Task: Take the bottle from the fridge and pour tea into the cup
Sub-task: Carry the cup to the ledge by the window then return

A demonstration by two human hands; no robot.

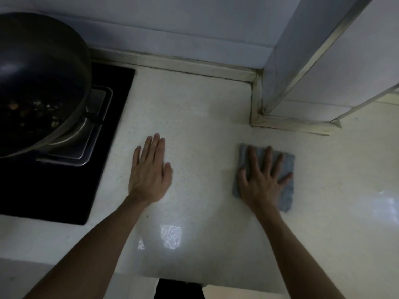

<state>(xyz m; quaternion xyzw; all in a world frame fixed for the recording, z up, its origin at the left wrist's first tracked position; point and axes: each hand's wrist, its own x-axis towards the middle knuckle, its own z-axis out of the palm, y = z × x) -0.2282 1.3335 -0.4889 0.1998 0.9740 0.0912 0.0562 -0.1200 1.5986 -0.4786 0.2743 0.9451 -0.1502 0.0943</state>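
Observation:
No bottle, fridge or cup is in view. My left hand (149, 171) lies flat, palm down, on the pale countertop (194, 117), fingers together, holding nothing. My right hand (263, 178) rests palm down with fingers spread on a folded grey-blue cloth (287, 199) that lies flat on the counter to the right. The cloth's upper and right edges show around the fingers; its middle is hidden under the hand.
A dark wok (38, 83) with food bits sits on a black glass hob (108, 130) at the left. A tiled wall column (302, 61) juts out at the back right. The counter's front edge (194, 279) runs near the bottom.

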